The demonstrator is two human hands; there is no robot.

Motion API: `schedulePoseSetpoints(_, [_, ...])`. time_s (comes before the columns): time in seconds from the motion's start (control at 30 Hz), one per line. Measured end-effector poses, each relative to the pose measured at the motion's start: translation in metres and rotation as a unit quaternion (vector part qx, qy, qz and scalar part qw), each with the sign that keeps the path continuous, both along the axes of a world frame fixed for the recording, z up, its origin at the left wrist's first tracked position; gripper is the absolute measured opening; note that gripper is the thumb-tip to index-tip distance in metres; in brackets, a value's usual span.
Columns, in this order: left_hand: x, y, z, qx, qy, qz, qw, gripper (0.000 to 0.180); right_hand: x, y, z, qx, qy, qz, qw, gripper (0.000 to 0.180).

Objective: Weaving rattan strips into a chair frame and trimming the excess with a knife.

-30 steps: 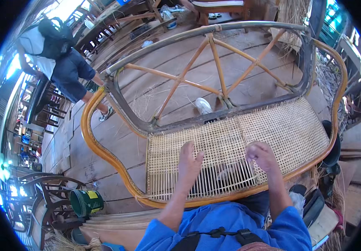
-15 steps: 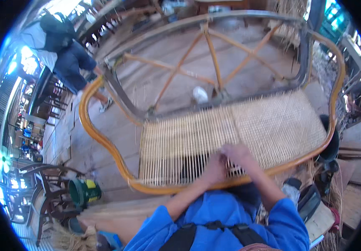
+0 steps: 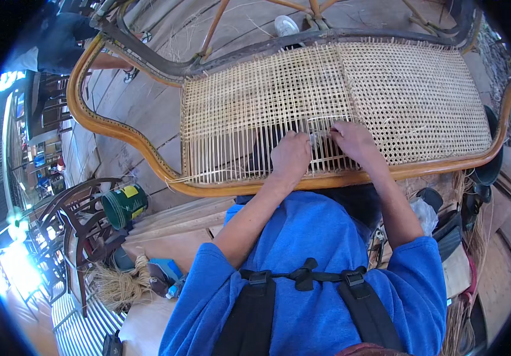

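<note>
My left hand (image 3: 291,155) lies knuckles-up on the cane seat panel (image 3: 332,101), fingers curled down into the open strands near the front rail, though I cannot tell what they grip. My right hand (image 3: 353,140), just at its three o'clock, is half closed with fingertips pinching at a pale cane strand (image 3: 318,137) between the two hands. The panel fills the curved wooden bench frame (image 3: 119,127), a green tin (image 3: 124,204) at its eight o'clock.
</note>
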State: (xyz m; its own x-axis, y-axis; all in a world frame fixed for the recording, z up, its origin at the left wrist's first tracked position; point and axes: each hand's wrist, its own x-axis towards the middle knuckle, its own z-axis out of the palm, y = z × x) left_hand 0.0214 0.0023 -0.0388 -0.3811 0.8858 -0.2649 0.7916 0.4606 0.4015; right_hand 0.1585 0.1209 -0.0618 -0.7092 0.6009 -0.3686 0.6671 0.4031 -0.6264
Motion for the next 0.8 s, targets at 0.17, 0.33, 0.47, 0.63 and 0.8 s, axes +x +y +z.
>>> schedulePoseSetpoints(0.17, [0.004, 0.003, 0.001, -0.047, 0.001, 0.014, 0.999, 0.017, -0.004, -0.005, 0.005, -0.076, 0.053, -0.027, 0.995, 0.022])
schedulePoseSetpoints(0.33, [-0.011, 0.012, -0.022, -0.059, -0.12, 0.109, 0.985, 0.016, -0.01, 0.002, 0.004, -0.031, -0.021, 0.024, 0.999, 0.024])
schedulePoseSetpoints(0.47, [-0.015, 0.014, -0.012, -0.113, -0.244, 0.207, 0.941, 0.014, -0.006, 0.007, 0.002, -0.05, 0.024, 0.012, 0.998, 0.023])
schedulePoseSetpoints(0.63, [-0.01, 0.011, -0.008, -0.101, -0.221, 0.203, 0.948, 0.015, -0.02, 0.002, -0.004, -0.028, -0.026, 0.04, 0.998, 0.022])
schedulePoseSetpoints(0.8, [-0.011, -0.002, 0.0, -0.019, -0.045, 0.022, 0.999, 0.016, -0.015, -0.004, 0.014, 0.046, -0.062, 0.116, 0.99, 0.021])
